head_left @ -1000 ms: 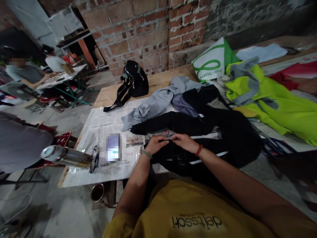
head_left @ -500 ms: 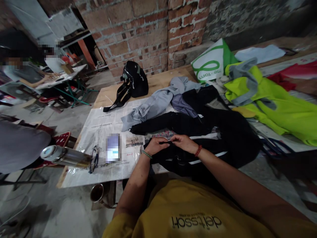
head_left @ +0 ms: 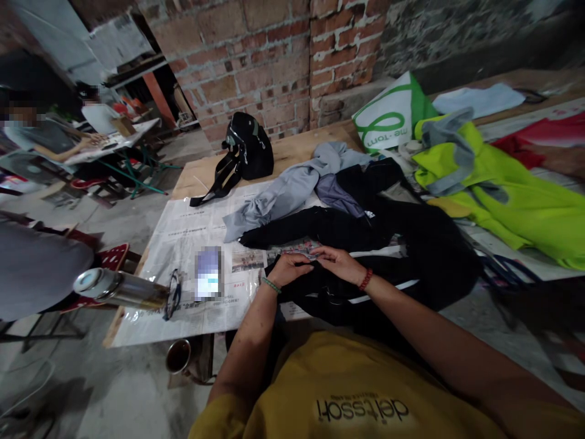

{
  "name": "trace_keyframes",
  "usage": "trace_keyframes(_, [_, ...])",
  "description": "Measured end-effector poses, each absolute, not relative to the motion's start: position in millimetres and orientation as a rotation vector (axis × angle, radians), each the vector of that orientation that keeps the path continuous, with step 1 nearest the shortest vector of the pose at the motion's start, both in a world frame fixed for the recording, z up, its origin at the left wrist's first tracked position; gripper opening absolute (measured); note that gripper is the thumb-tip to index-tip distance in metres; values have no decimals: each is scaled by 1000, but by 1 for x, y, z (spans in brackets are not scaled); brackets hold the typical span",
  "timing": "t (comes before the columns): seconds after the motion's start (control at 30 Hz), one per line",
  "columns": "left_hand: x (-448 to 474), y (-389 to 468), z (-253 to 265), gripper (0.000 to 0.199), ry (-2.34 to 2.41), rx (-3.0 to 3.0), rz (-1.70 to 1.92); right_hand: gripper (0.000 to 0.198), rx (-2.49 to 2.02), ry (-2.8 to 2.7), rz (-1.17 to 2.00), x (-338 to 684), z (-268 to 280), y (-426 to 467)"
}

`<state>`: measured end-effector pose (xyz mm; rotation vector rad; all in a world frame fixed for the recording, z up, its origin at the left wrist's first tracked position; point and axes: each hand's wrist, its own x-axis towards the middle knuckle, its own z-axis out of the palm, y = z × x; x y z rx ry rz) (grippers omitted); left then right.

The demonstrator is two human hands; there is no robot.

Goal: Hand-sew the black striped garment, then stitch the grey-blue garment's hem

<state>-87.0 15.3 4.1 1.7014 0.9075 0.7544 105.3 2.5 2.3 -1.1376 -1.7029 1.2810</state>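
From where I stand, the person's left hand [head_left: 289,269] and right hand [head_left: 339,264] meet over the near part of a black garment [head_left: 441,244], fingers curled and tips close together. Whether they pinch cloth or something tiny between them, I can't tell. The garment lies loosely spread along the near side of the bench [head_left: 197,172], bunched toward the right, with pale strips showing below the right wrist. I'd judge this to be close fingertip work under way on one small spot; the cloth lies rumpled and unfolded, and which parts are finished or left doesn't show.

Newspaper [head_left: 170,228] covers the left of the bench, under a steel flask [head_left: 125,288], a pair of glasses [head_left: 172,296] and a blurred-out, phone-like thing [head_left: 208,272]. A grey cloth [head_left: 286,198] lies behind the black one, with a black bag [head_left: 256,152] farther back. To the right are a green-and-white bag [head_left: 386,122] and a bright yellow garment [head_left: 525,195]. Behind rises a brick wall [head_left: 269,73]; at far left, two people sit at another table [head_left: 114,146].
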Motion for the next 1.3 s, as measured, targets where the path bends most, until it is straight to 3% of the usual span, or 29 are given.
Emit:
trace_keyframes(0.47, [-87,13,9,18,910,1720,742,51,-1011,-1727,1313,109,11,-7])
trace_keyframes(0.57, [-87,13,8,21,915,1643,779,45,-989,-1764,1204,107,12,-7])
trace_keyframes(0.77, [-90,15,12,22,879,1616,771,16,-912,-1954,671,95,17,-8])
trace_keyframes(0.87, [-91,16,12,23,863,1635,780,14,-902,-2016,545,90,20,-9])
trace_keyframes(1.3, [-90,13,18,31,875,1545,797,17,-967,-1992,565,89,23,-9])
